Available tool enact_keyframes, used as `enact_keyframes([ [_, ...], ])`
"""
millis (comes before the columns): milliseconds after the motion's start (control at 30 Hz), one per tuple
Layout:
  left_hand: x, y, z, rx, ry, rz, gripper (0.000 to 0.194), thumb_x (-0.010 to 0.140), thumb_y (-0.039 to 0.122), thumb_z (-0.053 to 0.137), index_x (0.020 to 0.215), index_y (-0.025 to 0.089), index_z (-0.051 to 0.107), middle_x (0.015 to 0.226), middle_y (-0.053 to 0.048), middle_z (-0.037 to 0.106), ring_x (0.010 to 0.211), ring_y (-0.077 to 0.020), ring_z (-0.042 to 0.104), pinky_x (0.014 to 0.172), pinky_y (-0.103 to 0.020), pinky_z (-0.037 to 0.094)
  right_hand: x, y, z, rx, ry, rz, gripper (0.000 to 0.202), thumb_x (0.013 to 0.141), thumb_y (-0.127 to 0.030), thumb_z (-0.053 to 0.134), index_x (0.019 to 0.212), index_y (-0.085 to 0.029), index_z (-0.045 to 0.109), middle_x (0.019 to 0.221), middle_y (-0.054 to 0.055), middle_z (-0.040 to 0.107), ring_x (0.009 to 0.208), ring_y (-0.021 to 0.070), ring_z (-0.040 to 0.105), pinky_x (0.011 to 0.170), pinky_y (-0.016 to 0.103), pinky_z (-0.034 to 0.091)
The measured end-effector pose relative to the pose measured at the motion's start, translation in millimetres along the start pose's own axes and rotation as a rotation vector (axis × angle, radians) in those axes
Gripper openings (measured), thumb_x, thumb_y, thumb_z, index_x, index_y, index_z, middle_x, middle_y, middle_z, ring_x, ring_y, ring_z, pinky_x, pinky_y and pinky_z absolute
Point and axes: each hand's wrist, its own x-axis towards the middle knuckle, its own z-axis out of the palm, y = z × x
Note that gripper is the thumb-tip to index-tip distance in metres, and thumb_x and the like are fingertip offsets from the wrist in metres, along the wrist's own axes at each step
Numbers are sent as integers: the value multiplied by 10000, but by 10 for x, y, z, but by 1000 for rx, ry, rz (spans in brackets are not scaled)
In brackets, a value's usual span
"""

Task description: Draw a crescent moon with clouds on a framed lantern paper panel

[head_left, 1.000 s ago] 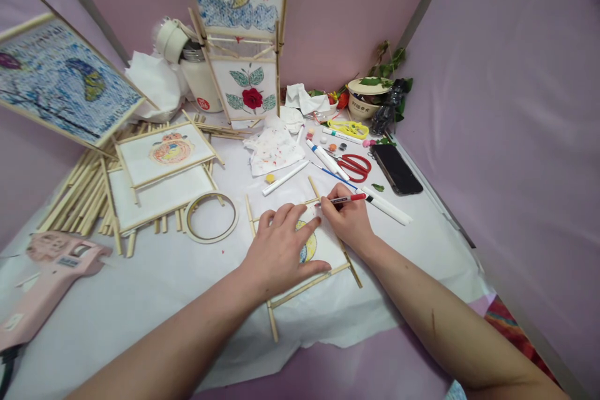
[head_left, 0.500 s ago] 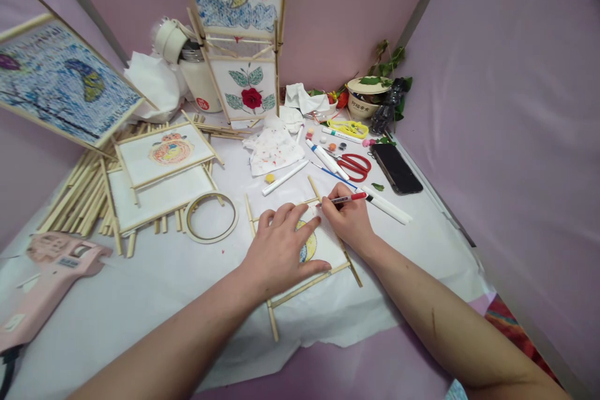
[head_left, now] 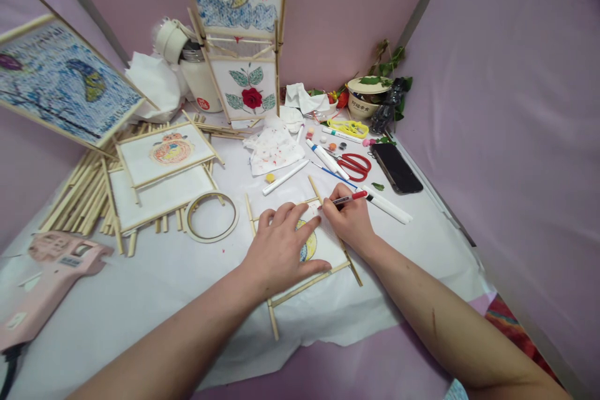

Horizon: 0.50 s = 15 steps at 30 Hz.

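A small wooden-stick frame [head_left: 304,288] with a white sheet lies on the table in front of me. On the sheet is a yellow and blue round drawing [head_left: 310,241], partly covered by my fingers. My left hand [head_left: 282,250] rests flat on the sheet with its fingers spread. Pinched in my right hand [head_left: 349,215] is a red marker [head_left: 351,198], its tip at the upper right part of the sheet. A blue-handled brush [head_left: 335,175] and a white marker [head_left: 389,207] lie just beyond my right hand.
A tape roll [head_left: 187,225] and pink glue gun [head_left: 60,275] lie left, near bamboo sticks [head_left: 79,200] and framed drawings [head_left: 171,151]. Farther back are red-handled scissors [head_left: 360,167], a phone [head_left: 396,167], stained tissue [head_left: 272,149], a bowl [head_left: 362,105] and a bottle [head_left: 201,84].
The red marker has tilted slightly and its tip has shifted a little down on the sheet. My left hand has stayed in place.
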Motion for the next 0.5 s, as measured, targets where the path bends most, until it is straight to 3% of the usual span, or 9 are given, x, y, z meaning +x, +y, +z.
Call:
enact_keyframes([
  [500, -4, -7, -1, -2, -3, -1, 769, 765, 737, 574, 1381, 287, 472, 1463, -118, 400, 1304, -365, 318, 992, -553, 265, -14, 14, -2, -14, -5, -1, 220, 767, -188, 526, 628, -236, 362, 474, -79, 374, 452, 113, 377, 496, 257, 297],
])
